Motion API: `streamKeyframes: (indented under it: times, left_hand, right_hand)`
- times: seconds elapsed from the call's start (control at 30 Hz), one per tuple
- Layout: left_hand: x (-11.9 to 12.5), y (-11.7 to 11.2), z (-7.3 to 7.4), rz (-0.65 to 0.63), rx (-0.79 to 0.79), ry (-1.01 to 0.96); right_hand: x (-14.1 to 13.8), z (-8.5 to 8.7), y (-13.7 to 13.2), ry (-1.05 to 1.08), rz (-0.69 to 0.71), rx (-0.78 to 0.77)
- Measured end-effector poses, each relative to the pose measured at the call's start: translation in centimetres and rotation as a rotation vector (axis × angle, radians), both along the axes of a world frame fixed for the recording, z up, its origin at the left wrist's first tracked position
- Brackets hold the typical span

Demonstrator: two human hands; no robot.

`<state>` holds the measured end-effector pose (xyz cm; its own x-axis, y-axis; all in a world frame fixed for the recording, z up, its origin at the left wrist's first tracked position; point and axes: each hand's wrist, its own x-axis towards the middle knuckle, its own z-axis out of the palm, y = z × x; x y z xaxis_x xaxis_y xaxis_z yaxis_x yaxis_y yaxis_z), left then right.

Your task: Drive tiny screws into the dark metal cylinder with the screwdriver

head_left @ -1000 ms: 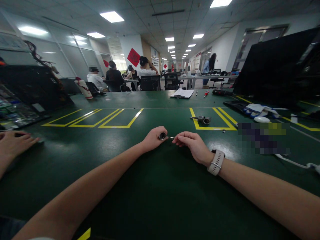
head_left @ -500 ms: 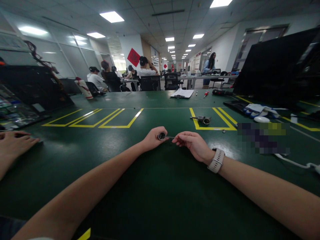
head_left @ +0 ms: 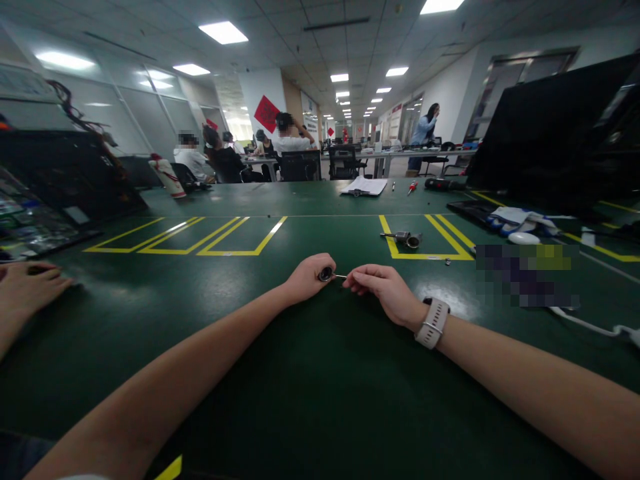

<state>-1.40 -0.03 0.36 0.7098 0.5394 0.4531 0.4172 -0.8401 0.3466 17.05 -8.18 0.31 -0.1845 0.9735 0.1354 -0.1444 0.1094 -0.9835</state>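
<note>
My left hand [head_left: 306, 277] is closed around a small metal part [head_left: 326, 274]. A round, dark hollow end of the part faces me, and my fingers hide the remainder. A thin metal rod [head_left: 341, 277] sticks out beside it toward the right. At the rod's other end, my right hand [head_left: 376, 288] has thumb and fingertips pinched together on it; a pale watch strap circles that wrist. Beyond my hands, another metal part [head_left: 407, 239], with a ring-shaped end and a thin shaft, lies inside a yellow-taped outline.
Another person's hand [head_left: 30, 283] rests on the table's left side. A tiny metal piece [head_left: 447, 261] lies right of the taped outline. Farther right are gloves [head_left: 523, 219], a white mouse [head_left: 523, 238] and a white cable [head_left: 590, 325]. Papers [head_left: 365, 187] and a red screwdriver [head_left: 413, 187] lie at the back.
The round part in my left hand has turned slightly and shifted a little right. Less of the rod shows between my hands. The other person's hand at left has drawn back slightly.
</note>
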Motion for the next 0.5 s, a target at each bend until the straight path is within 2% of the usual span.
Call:
streamKeyframes:
  times: [0.23, 0.5]
  left_hand:
    - [-0.16, 0.05, 0.10, -0.037, -0.039, -0.028]
    - [-0.17, 0.00, 0.02, -0.017, -0.007, 0.036]
  right_hand:
    - [0.28, 0.34, 0.10, 0.067, 0.048, -0.059]
    - [0.26, 0.10, 0.07, 0.009, 0.031, -0.020]
